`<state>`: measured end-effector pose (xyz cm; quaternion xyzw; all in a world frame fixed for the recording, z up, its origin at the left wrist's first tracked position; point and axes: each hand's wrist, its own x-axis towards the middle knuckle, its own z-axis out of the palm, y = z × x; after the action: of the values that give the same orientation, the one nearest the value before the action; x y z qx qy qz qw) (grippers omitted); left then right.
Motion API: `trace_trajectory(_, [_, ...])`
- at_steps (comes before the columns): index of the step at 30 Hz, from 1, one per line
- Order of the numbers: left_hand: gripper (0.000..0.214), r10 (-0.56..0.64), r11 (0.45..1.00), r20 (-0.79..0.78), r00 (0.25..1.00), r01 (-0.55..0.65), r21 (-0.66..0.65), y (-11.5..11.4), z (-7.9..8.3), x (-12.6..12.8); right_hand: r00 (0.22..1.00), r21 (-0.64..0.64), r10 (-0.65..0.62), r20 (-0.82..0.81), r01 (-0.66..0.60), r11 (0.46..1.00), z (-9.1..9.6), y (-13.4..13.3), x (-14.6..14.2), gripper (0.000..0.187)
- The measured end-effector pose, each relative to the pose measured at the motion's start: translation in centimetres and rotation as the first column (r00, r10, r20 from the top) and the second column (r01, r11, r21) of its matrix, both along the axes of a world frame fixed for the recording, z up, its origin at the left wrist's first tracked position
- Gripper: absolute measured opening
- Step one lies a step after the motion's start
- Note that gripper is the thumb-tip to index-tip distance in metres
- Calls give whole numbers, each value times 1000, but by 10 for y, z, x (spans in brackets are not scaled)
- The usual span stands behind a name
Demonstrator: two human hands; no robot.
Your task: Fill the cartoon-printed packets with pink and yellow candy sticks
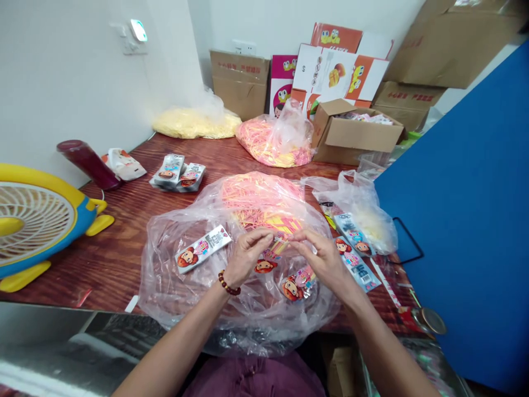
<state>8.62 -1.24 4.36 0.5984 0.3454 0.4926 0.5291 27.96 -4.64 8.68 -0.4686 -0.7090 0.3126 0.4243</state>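
Observation:
My left hand (pixel 248 255) and my right hand (pixel 320 259) meet over a large clear plastic bag (pixel 173 286) spread on the wooden table (pixel 124 253). Both pinch a small printed packet with pink and yellow sticks (pixel 276 248) between their fingertips. A beaded bracelet (pixel 227 284) circles my left wrist. More cartoon-printed packets lie on the bag: one at left (pixel 202 248), two under my hands (pixel 295 286). A heap of pink and yellow sticks (pixel 260 201) fills the bag's far end.
A yellow-and-blue fan (pixel 37 220) stands at left, a dark red bottle (pixel 88 164) behind it. Stacked packets (pixel 177 172), bags of yellow (pixel 194 122) and pink shreds (pixel 273 143), and cardboard boxes (pixel 351 132) sit farther back. A blue panel (pixel 471 220) is at right.

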Motion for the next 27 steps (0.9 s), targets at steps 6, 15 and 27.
trace_trajectory(6, [19,82,996,1,997,-82,33,-3,3,6,998,26,-28,50,27,999,5,-1,-2,17])
trace_trajectory(15, [31,-232,873,89,969,248,-420,-1,3,4,926,-328,-193,-323,82,941,-22,5,4,23])
trace_trajectory(27, [26,-303,881,-98,948,239,-409,-4,-22,15,834,-522,-281,-474,-9,853,-47,-1,11,36])
